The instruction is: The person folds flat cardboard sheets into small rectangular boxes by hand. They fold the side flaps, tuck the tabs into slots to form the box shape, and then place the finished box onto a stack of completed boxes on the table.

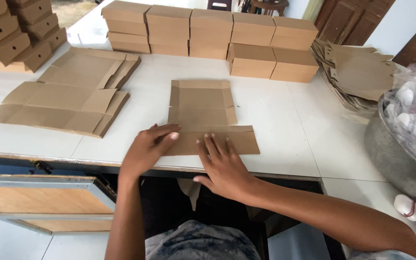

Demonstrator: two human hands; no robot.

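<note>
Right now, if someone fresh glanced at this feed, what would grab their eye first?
Probably the two hands pressing a flat brown cardboard box blank at the table's near edge: the left hand on its left side, the right hand spread on its lower flap. Next, the row of folded cardboard boxes stacked along the far side, and the piles of unfolded blanks at left. At far right, a metal bowl holds white egg-like items in clear wrapping.

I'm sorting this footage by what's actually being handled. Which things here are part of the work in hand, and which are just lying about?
In hand:
- flat cardboard blank, pressed down at its near flap
- left hand and right hand, both flat on it

Lying about:
- stacks of flat blanks
- finished brown boxes
- boxes with holes
- loose cardboard pile
- metal bowl of white wrapped items
</note>
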